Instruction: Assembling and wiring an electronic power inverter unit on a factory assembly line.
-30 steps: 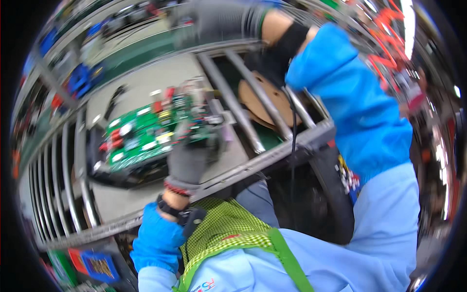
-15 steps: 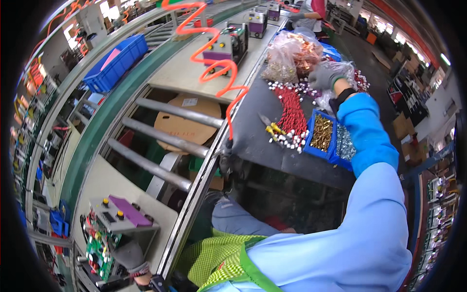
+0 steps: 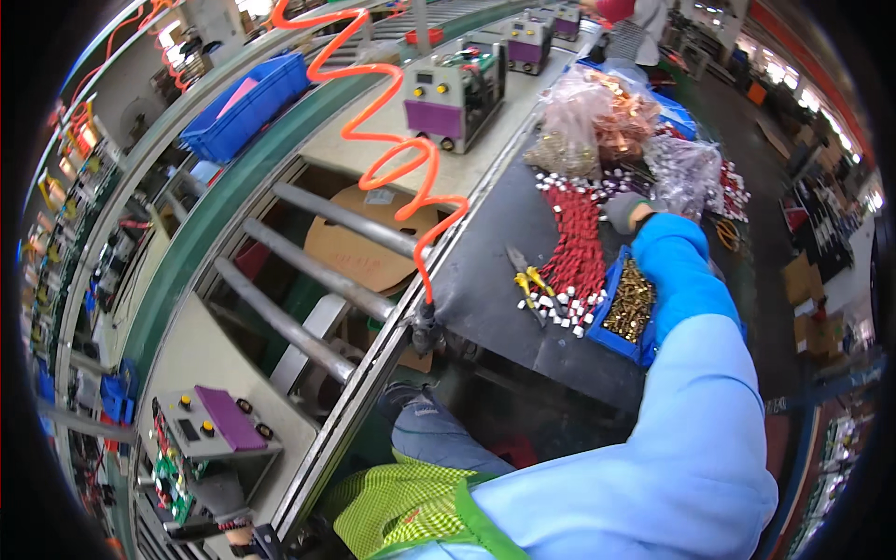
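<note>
My right hand (image 3: 623, 213), in a grey glove, reaches to the far edge of a bundle of short red wires with white connectors (image 3: 573, 243) on the dark bench. Its fingers are curled in; whatever they hold is hidden. Under the front of a grey and purple box-shaped machine (image 3: 217, 422) is my gloved left hand (image 3: 219, 493), close to the machine's green circuit boards (image 3: 170, 476). Shadow and the casing hide the left fingertips. Yellow-handled pliers (image 3: 530, 273) lie left of the wires. Beside my right forearm is a blue bin (image 3: 613, 317) of brass-coloured fasteners (image 3: 631, 303).
Plastic bags (image 3: 569, 131) of copper-coloured parts stand at the bench's far end. An orange coiled hose (image 3: 401, 149) hangs over metal rollers (image 3: 322, 219). More machines (image 3: 455, 103) line the conveyor, with a blue crate (image 3: 245, 105) to the left. Another person (image 3: 635, 33) is at the far end.
My right hand has come back from the plastic bags toward me, to the red wires. My left hand has shifted slightly left beside the machine. The whole view has turned a little.
</note>
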### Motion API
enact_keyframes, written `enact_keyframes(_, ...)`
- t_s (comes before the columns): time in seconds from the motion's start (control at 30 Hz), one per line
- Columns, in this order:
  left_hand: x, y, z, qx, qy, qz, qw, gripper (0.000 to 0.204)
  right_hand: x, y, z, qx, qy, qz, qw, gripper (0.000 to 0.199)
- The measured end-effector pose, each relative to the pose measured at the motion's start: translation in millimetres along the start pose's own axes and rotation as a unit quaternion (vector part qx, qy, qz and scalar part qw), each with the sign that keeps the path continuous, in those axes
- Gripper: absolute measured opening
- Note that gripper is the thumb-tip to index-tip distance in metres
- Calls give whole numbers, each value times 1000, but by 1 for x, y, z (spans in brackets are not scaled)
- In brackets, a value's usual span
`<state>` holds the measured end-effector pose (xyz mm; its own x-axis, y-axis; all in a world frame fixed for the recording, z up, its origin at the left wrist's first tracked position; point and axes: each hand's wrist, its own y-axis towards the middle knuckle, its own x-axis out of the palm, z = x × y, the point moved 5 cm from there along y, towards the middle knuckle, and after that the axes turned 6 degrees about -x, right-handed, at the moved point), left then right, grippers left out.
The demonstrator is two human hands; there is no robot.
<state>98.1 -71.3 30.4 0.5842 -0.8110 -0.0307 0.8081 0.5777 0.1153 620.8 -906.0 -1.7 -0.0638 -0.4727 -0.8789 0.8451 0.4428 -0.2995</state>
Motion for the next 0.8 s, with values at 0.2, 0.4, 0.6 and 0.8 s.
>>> enact_keyframes(0.2,0,-4,15,23,154,99,983,52,-88,-55,45,193,240,395,865,38)
enact_keyframes(0.4,18,-9,34,64,309,146,938,54,-103,-7,12,158,213,100,959,48)
enact_keyframes(0.6,-1,9,-16,-22,-14,23,999,45,-22,54,-69,141,103,-2,985,60)
enact_keyframes(0.8,25,38,-12,66,-114,139,981,30,-27,62,-18,158,86,191,965,43)
